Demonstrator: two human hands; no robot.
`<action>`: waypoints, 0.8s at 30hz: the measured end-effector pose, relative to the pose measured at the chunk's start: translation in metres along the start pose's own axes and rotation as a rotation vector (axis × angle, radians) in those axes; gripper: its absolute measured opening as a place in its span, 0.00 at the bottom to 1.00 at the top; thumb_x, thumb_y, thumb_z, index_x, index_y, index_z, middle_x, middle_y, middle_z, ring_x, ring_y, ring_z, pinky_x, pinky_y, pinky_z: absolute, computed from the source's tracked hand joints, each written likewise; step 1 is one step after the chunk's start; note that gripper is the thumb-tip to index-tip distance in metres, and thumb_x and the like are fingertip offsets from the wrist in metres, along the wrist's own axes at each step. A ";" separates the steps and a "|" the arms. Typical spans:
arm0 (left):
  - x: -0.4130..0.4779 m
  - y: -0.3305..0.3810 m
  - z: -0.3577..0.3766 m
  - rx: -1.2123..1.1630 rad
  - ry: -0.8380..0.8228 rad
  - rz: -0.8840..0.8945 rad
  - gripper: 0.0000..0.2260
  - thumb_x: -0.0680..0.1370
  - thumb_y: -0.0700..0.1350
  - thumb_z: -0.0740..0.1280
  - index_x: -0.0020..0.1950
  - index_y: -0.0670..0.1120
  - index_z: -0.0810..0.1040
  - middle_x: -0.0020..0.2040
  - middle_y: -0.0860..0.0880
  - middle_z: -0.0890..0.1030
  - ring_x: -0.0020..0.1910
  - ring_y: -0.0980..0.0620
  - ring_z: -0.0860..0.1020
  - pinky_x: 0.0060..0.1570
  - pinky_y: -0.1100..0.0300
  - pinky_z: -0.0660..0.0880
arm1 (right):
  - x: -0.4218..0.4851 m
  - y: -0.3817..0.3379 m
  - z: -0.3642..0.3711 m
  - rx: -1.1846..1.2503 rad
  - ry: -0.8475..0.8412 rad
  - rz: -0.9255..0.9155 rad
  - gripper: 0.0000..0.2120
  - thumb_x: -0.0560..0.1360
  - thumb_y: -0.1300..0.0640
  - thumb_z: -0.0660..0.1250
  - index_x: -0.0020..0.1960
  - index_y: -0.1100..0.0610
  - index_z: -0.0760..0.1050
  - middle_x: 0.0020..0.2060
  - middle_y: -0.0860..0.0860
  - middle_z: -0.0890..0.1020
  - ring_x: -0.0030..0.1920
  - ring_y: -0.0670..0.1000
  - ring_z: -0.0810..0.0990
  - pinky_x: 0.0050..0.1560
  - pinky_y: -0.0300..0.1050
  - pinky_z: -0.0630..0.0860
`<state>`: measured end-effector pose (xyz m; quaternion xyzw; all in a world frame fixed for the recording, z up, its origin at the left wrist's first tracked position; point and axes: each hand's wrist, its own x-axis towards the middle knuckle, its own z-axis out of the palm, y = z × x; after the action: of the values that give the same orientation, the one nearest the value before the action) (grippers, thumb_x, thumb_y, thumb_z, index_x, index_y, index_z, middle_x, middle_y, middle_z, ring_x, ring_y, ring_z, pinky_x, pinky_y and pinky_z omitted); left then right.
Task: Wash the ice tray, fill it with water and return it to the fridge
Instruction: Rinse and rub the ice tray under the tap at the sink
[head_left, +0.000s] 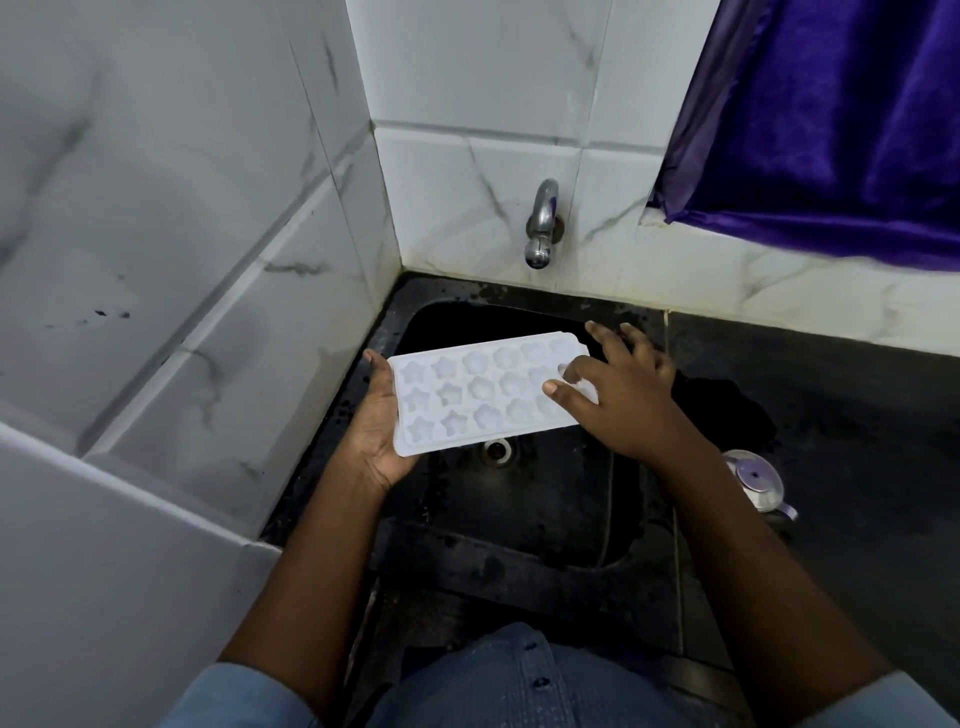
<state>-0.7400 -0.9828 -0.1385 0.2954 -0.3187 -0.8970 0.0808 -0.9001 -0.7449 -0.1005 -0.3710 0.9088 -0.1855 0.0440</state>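
You hold the ice tray (483, 395) over the sink (519, 499), below the tap (542, 223). Your left hand (376, 431) grips its left end, and your right hand (623, 395) rests spread-fingered on its right end. No water shows, so washing looks barely begun; filling and the fridge remain. No writing is readable.

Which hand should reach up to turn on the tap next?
Probably right. The right hand only rests its fingers on the ice tray and lies nearer the tap; the left hand supports the tray from beneath.
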 end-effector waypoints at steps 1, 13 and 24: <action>0.000 -0.001 0.000 -0.001 0.004 0.001 0.44 0.77 0.78 0.49 0.69 0.46 0.83 0.67 0.39 0.84 0.62 0.38 0.85 0.48 0.43 0.85 | -0.001 -0.001 0.000 0.005 0.011 -0.002 0.26 0.76 0.24 0.53 0.58 0.40 0.76 0.84 0.48 0.58 0.83 0.55 0.47 0.75 0.58 0.44; 0.001 -0.007 0.003 0.031 -0.066 -0.035 0.48 0.76 0.80 0.48 0.76 0.45 0.77 0.71 0.38 0.81 0.67 0.37 0.82 0.53 0.42 0.84 | -0.008 -0.015 0.007 0.004 -0.085 -0.040 0.34 0.74 0.21 0.47 0.63 0.38 0.79 0.85 0.45 0.48 0.83 0.51 0.36 0.74 0.53 0.36; 0.001 -0.009 0.005 0.039 -0.042 -0.046 0.47 0.75 0.80 0.49 0.68 0.46 0.85 0.70 0.38 0.82 0.65 0.37 0.83 0.51 0.42 0.85 | -0.010 -0.013 0.009 -0.027 -0.069 -0.041 0.33 0.75 0.21 0.47 0.64 0.37 0.78 0.85 0.45 0.49 0.83 0.52 0.37 0.74 0.53 0.35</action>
<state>-0.7437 -0.9734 -0.1417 0.2850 -0.3309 -0.8983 0.0478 -0.8826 -0.7491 -0.1051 -0.3963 0.9014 -0.1611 0.0665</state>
